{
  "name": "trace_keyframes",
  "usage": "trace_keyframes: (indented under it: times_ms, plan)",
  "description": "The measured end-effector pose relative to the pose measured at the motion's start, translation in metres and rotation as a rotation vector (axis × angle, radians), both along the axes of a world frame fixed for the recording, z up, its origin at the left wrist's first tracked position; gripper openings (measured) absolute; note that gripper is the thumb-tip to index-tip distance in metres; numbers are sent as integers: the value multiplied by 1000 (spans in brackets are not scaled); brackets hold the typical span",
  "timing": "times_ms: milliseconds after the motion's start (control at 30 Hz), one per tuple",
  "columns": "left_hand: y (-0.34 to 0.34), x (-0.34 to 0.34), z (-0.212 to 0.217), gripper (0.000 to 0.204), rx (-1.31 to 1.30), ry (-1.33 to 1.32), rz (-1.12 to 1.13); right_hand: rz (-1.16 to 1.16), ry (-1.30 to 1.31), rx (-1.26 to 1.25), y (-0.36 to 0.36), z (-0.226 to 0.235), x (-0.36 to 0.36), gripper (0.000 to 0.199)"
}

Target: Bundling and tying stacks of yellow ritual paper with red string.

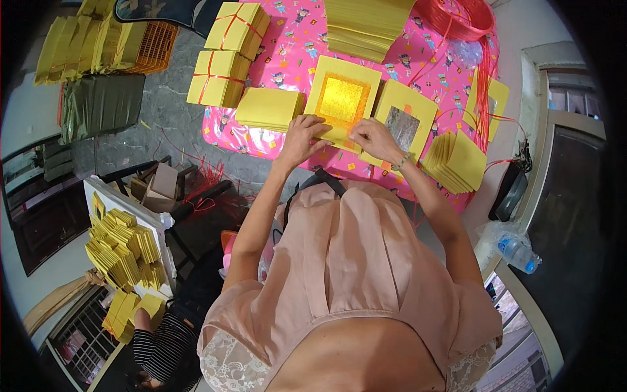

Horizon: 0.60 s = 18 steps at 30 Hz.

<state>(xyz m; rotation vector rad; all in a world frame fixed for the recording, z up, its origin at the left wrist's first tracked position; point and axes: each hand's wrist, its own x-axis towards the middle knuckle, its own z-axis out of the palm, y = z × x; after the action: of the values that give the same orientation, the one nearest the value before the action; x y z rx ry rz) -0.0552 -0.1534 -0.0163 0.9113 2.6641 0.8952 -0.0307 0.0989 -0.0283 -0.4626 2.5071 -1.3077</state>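
Note:
A yellow paper sheet with a shiny gold square bordered in orange (342, 99) lies before me on the pink table. My left hand (304, 138) is at its near left corner, fingers bent over the edge and thumb below. At the near right corner my right hand (379, 139) pinches the paper's edge, fingertips together. Under and beside my right wrist is another yellow sheet with a silver-grey square (401, 128). Left of my left hand sits a low stack of yellow paper (269, 108). A fanned yellow stack (455, 161) lies right of my right forearm.
Bundles tied with red string (219, 78) line the table's left side. A tall yellow stack (366, 29) stands at the back, beside a red string coil (457, 19). Strands hang at right near a plastic bottle (518, 252). Another person (166, 343) handles yellow bundles at lower left.

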Motion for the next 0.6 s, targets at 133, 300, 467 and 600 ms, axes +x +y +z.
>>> trace_keyframes:
  times_ms: [133, 300, 467, 600]
  plan:
    - [3, -2, 7, 39, 10, 9, 14, -10, 38, 61, -2, 8, 0, 24]
    - [10, -8, 9, 46, -60, 22, 62, -158, 101, 75, -9, 18, 3, 22]
    - [39, -13, 37, 66, 65, 416, 274, -314, 99, 95, 5, 20, -30, 22]
    - [46, -11, 22, 67, 41, 332, 124, -428, 150, 58, 13, 18, -65, 24]
